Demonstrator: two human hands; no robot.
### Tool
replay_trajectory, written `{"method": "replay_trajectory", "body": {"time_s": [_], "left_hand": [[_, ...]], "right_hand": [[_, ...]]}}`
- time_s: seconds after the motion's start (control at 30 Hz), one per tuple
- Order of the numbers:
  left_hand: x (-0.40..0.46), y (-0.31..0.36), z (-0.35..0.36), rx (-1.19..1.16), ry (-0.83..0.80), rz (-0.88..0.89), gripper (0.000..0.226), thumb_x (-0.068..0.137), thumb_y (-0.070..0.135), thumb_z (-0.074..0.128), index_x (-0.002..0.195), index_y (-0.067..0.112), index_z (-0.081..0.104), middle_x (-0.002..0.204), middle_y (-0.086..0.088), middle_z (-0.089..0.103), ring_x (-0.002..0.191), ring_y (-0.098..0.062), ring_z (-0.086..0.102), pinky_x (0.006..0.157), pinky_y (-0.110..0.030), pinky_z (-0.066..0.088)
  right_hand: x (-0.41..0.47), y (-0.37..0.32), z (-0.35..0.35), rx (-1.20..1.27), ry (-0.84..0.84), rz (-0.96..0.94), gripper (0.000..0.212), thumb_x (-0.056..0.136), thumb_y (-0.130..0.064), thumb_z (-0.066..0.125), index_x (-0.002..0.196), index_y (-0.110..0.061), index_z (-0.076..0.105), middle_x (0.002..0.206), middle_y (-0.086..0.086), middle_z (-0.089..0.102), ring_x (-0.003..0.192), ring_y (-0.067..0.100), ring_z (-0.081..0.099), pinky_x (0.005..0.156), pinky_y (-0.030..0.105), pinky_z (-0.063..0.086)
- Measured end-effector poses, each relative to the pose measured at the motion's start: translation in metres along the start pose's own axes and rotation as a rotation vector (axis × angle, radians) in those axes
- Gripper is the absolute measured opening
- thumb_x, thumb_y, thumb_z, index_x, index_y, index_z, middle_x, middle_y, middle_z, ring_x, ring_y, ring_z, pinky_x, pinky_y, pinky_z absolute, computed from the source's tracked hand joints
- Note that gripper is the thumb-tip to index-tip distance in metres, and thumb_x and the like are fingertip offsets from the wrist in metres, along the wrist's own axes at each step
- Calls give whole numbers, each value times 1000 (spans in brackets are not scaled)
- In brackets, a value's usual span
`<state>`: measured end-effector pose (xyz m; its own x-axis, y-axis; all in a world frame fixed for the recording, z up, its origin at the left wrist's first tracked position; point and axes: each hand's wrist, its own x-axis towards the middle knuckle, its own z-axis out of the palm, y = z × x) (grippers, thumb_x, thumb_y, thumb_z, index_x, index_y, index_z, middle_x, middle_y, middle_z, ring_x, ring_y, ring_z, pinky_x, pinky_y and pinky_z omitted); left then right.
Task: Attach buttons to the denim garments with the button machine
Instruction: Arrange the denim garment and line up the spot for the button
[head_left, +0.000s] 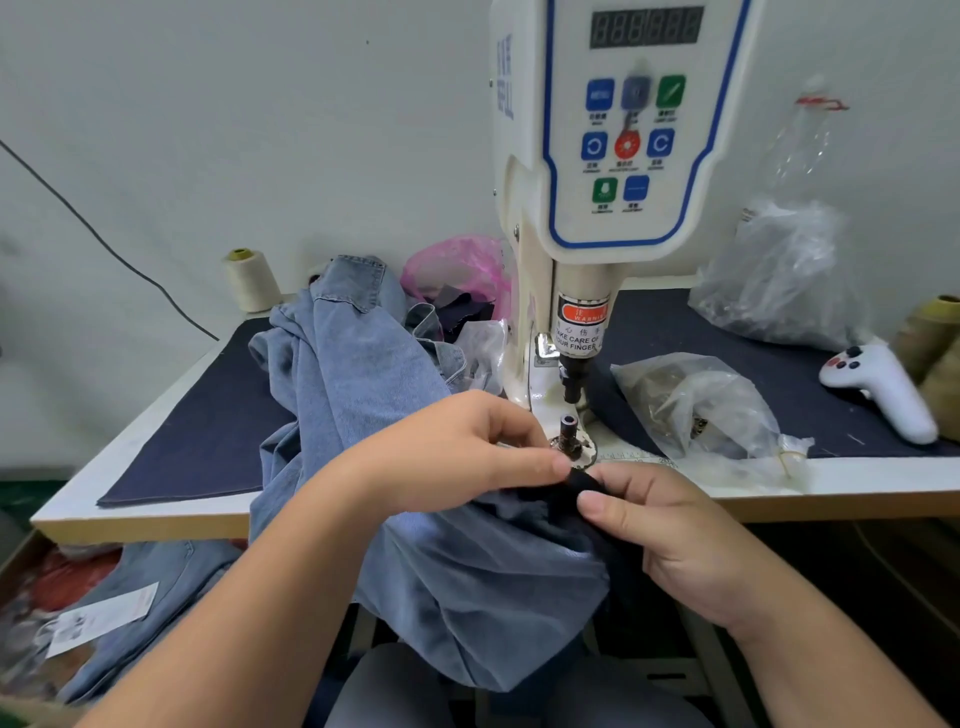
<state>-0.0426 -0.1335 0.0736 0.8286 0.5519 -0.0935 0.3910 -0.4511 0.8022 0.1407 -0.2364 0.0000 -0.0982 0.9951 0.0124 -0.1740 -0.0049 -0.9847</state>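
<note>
Both forearms reach in from below, the left hand (457, 447) and right hand (670, 530) each pinching a dark edge of the denim garment (467, 571) with curled fingers, just before the lower die (569, 431) of the button machine (613, 156).

I saw soft, matt blue denim garment (363, 374) cloth, a glossy cream plastic button machine (613, 156) with a dull metal post (568, 423), crinkly clear plastic bags (706, 410), and the surface (857, 488) under matt dark navy fabric (208, 431).
</note>
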Motion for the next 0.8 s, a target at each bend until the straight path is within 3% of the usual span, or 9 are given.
{"method": "replay_trajectory", "body": {"time_s": [0.1, 0.23, 0.3, 0.47, 0.57, 0.67, 0.8], "left_hand": [[5, 0, 0, 50, 22, 3, 20, 92, 35, 68, 79, 19, 70, 65, 6, 54, 62, -9, 46, 68, -27, 40], [6, -1, 0, -94, 40, 39, 24, 84, 37, 64, 77, 15, 65, 71, -3, 52, 70, -19, 43, 70, -37, 36], [6, -5, 0, -99, 41, 47, 23, 83, 38, 62, 76, 15, 63, 69, -2, 48, 68, -19, 40, 68, -35, 34], [11, -15, 1, -32, 47, 8, 23, 81, 42, 62, 71, 21, 62, 63, 5, 42, 63, -16, 37, 62, -29, 32], [15, -22, 1, -38, 76, -30, 24, 82, 39, 62, 66, 22, 59, 61, 5, 42, 60, -15, 36, 58, -26, 33], [21, -32, 2, -80, 125, -56, 27, 85, 33, 65, 71, 10, 58, 62, 6, 46, 59, -11, 39, 59, -18, 35], [32, -42, 6, -160, 203, -97, 34, 76, 35, 61, 73, 2, 54, 66, -4, 42, 67, -18, 35, 65, -29, 31]], "right_hand": [[3, -2, -5, 17, 16, 2, 27, 85, -25, 66, 101, -5, 73, 104, 23, 72, 95, 29, 65, 83, 33, 52], [3, 2, -10, 22, -3, -16, 35, 77, -34, 79, 99, -6, 73, 102, 19, 71, 97, 28, 66, 89, 37, 52], [3, 7, -13, 42, 10, 12, 41, 70, -40, 85, 91, -7, 73, 94, 15, 70, 90, 26, 65, 83, 34, 53], [4, 17, -19, 114, 82, 13, 9, 75, -16, 81, 81, -11, 77, 85, 13, 72, 81, 22, 69, 74, 29, 57], [8, 16, -28, 206, 185, -5, 15, 71, -10, 70, 83, -10, 79, 89, 17, 74, 84, 25, 72, 72, 30, 58], [13, 12, -37, 269, 221, -23, 18, 75, -4, 65, 86, -9, 79, 86, 16, 74, 78, 23, 73, 63, 29, 58], [23, 11, -40, 246, 251, -61, 15, 73, -4, 69, 77, -17, 76, 73, 9, 72, 65, 17, 70, 55, 27, 56]]}}
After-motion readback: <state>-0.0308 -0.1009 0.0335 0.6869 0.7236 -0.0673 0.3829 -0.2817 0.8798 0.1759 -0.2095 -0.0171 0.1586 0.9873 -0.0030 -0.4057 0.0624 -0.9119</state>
